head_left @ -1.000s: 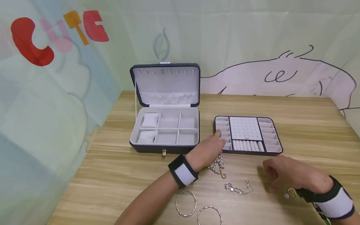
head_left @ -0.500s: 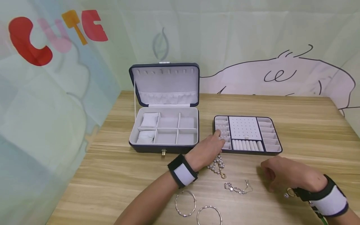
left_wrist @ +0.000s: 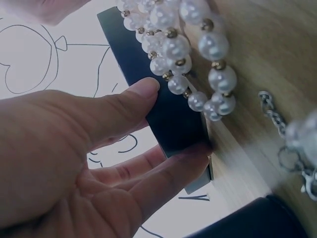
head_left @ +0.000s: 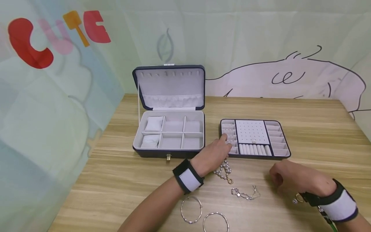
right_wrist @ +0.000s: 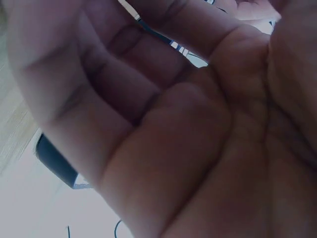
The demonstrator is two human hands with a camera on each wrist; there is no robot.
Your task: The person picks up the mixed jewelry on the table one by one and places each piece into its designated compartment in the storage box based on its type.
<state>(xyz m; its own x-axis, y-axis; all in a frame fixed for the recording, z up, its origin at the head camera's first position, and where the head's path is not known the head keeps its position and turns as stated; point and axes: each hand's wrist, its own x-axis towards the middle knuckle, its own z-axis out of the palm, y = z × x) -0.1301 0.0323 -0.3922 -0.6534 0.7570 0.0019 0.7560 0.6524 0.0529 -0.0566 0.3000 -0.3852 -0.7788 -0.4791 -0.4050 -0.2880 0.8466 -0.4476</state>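
Observation:
My left hand [head_left: 213,155] is at the near left corner of a dark-edged jewelry tray [head_left: 252,132]. In the left wrist view its thumb and fingers [left_wrist: 144,88] grip the tray's dark side [left_wrist: 173,121] from both sides. A pearl necklace [head_left: 224,169] lies just in front of that corner, partly behind the hand. My right hand [head_left: 298,177] rests over the table at the right, fingers loosely bent; its palm [right_wrist: 193,148] shows nothing held. Between the hands lies a silver chain bracelet [head_left: 246,195] with a star.
Left of the tray stands a raised-lid jewelry box [head_left: 169,153] with divided compartments, two of them holding white cushions [head_left: 154,123]. Two bangles, one bangle [head_left: 182,212] left of the other bangle [head_left: 204,222], lie at the front. A gold ring-shaped piece [head_left: 299,197] lies by the right wrist.
My right hand and wrist have shifted slightly to the left. The left hand keeps its grip on the tray, and the jewelry has not moved.

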